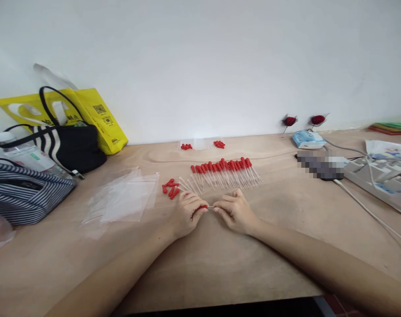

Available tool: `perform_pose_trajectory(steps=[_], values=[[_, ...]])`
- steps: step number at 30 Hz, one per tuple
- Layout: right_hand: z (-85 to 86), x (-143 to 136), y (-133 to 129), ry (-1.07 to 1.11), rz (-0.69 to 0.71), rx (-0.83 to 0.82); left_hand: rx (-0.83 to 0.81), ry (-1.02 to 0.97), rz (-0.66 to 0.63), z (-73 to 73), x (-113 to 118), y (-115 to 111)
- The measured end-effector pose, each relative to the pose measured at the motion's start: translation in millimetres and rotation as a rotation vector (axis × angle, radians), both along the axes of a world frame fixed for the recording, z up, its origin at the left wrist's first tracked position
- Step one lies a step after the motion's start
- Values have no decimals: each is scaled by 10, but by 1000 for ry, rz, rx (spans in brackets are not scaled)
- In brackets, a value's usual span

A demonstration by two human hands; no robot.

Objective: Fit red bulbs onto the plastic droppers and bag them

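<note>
My left hand (186, 214) pinches a red rubber bulb (203, 207) near the middle of the table. Facing it, my right hand (235, 212) is closed on a thin clear tube (211, 207), whose end meets the bulb. Just beyond my hands lies a row of clear tubes with red bulbs (231, 166) on their far ends. Several bare clear tubes (189, 185) lie at the row's left end, by my left hand. Loose red bulbs (172, 192) are heaped left of these.
Clear plastic bags (124, 200) lie at left, beside a striped bag (28, 193), a black bag (78, 147) and a yellow bag (104, 121). Small bags with red bulbs (200, 144) lie near the wall. A phone (319, 165), tissue pack (307, 139) and power strip (381, 180) are at right.
</note>
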State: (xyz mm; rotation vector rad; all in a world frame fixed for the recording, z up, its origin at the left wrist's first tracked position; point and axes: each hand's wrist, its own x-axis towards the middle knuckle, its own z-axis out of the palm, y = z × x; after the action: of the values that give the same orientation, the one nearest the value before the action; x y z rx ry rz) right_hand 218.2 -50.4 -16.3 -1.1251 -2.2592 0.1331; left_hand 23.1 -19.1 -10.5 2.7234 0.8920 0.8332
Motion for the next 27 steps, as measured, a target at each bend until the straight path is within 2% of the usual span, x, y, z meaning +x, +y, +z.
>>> perform_pose_trajectory(steps=[5,7,10,12,14,16,20,23,27], values=[[97,59,14,-112,3,10,27,126,17,80,-67,39],[113,60,-1,-156,36,27,33,176,-14,142,-83,32],[121,23,-31,-167,80,44,-22,251,-82,238,-107,18],[130,-9,-30,-143,70,34,-50,255,-70,275,-142,32],[143,-33,14,-85,17,-12,-47,193,34,276,-203,74],[153,-48,115,27,-100,-112,-32,96,199,246,-284,139],[155,-93,440,248,-472,-269,-6,62,488,183,-441,263],[147,-174,673,258,-616,-246,12,145,582,184,-509,291],[126,-304,858,183,-668,-225,-20,228,647,211,-548,269]])
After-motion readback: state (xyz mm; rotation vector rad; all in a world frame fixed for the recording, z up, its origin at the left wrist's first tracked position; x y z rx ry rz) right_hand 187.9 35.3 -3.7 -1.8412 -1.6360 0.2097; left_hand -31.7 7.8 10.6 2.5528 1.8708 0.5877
